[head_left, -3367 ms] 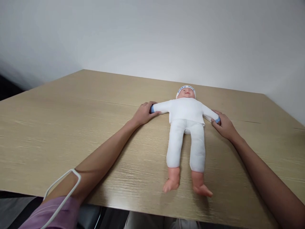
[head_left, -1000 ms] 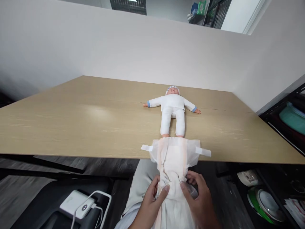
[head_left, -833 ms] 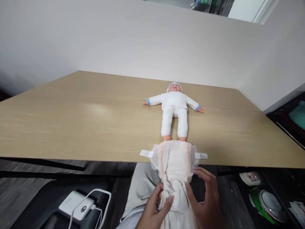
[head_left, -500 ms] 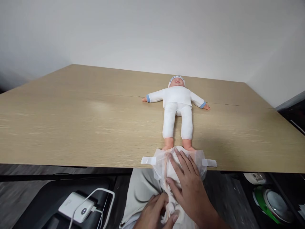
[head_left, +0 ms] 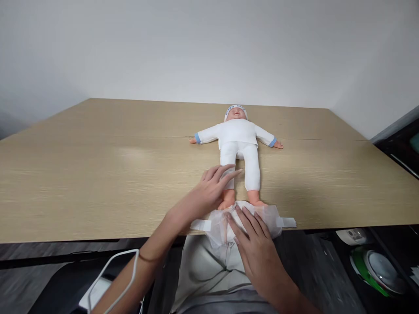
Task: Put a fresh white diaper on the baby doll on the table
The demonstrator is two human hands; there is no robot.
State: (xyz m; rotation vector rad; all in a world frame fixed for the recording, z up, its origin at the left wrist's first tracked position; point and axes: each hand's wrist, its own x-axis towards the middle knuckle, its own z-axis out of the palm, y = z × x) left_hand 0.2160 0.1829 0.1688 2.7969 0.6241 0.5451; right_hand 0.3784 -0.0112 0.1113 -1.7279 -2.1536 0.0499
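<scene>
A baby doll (head_left: 240,144) in white clothes and a white cap lies on its back on the wooden table (head_left: 98,174), arms spread, bare feet toward me. A white diaper (head_left: 271,216) with side tabs lies at the table's near edge, just under the doll's feet. My right hand (head_left: 253,242) rests flat on the diaper, fingers stretched out. My left hand (head_left: 209,189) reaches over the table with its fingers extended, the fingertips at the doll's left-side leg near the shin.
A white wall stands behind the table. At the lower right, beside the table, dishes (head_left: 376,270) sit on a low dark shelf. A white cable (head_left: 111,274) loops by my left forearm. My lap in light trousers (head_left: 203,270) is under the table edge.
My left hand has left the diaper and reached forward to the doll's leg. My right hand stays flat on the diaper, which now sits at the doll's feet.
</scene>
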